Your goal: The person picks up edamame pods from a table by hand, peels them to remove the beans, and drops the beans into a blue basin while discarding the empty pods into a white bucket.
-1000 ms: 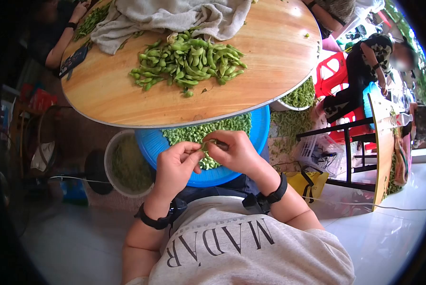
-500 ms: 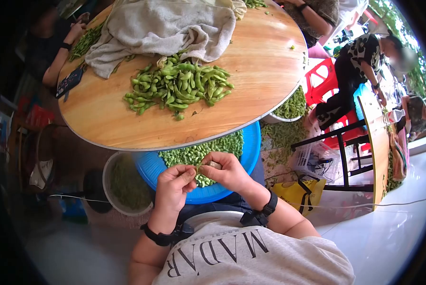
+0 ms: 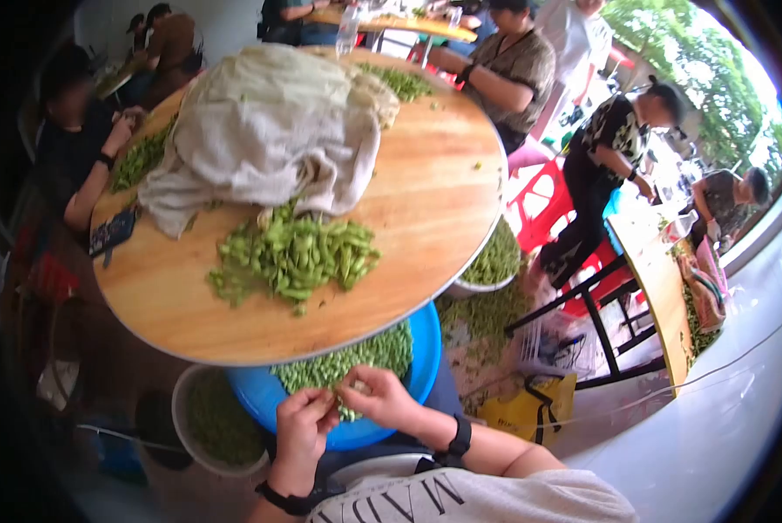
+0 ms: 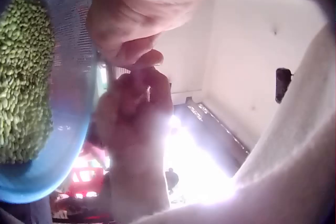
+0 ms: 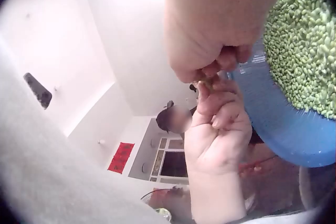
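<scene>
Both hands meet over a blue basin [image 3: 423, 349] of shelled green beans [image 3: 382, 350]. My left hand [image 3: 306, 427] and right hand [image 3: 386, 403] pinch a small edamame pod [image 5: 209, 82] between their fingertips. Most of the pod is hidden by the fingers. In the left wrist view the right hand [image 4: 139, 108] faces the left one, fingers curled. On the round wooden table [image 3: 426, 200], a pile of unshelled edamame pods [image 3: 299, 253] lies in front of a large grey cloth [image 3: 269, 131].
A tub [image 3: 180, 410] of green scraps stands left of the basin, and another bucket [image 3: 493, 266] of pods to the right. A phone [image 3: 113, 231] rests at the table's left edge. Several people sit or stand around. A yellow bag [image 3: 517, 410] is on the floor.
The head view has tilted up, so table, basin and hands sit lower in it and more people show. Both hands stay together over the basin, fingertips meeting at the pod.
</scene>
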Tool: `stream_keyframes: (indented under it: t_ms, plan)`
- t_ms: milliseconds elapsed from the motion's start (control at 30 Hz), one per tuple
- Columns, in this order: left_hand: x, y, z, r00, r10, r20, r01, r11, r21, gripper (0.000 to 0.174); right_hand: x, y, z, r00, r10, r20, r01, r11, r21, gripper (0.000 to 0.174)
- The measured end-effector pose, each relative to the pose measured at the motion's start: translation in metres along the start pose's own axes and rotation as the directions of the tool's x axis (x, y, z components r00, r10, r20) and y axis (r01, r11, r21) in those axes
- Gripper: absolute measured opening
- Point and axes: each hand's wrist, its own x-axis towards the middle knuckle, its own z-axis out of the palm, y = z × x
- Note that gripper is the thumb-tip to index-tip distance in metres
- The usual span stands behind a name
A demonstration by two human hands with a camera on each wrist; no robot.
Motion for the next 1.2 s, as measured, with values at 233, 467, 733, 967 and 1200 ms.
stream_keyframes:
  t_ms: [233, 467, 733, 967, 1200]
  plan:
    - [0.003, -0.003, -0.013, 0.997, 0.058, 0.053, -0.063, 0.993, 0.101, 0.007, 0.003, -0.001, -0.002, 0.997, -0.009, 0.078, 0.011, 0.999, -0.033, 0.016]
    - [0.003, -0.018, -0.018, 0.84, 0.532, 0.108, -0.499, 0.679, 0.539, 0.007, 0.014, -0.004, 0.006, 0.977, 0.182, 0.109, -0.186, 0.982, 0.033, 0.022]
    - [0.012, -0.008, -0.032, 0.99, 0.139, 0.002, -0.138, 0.976, 0.166, 0.005, 0.021, 0.0, 0.012, 0.967, 0.206, 0.147, -0.219, 0.973, 0.078, 0.018]
    - [0.021, -0.009, -0.045, 0.989, -0.136, 0.06, 0.146, 0.963, -0.225, 0.005, 0.018, 0.017, 0.014, 0.986, 0.059, 0.157, -0.062, 0.998, 0.014, 0.008]
    - [0.006, 0.003, -0.026, 0.774, 0.591, 0.228, -0.574, 0.501, 0.647, 0.011, 0.021, 0.008, 0.01, 0.973, 0.197, 0.12, -0.213, 0.967, 0.142, 0.01]
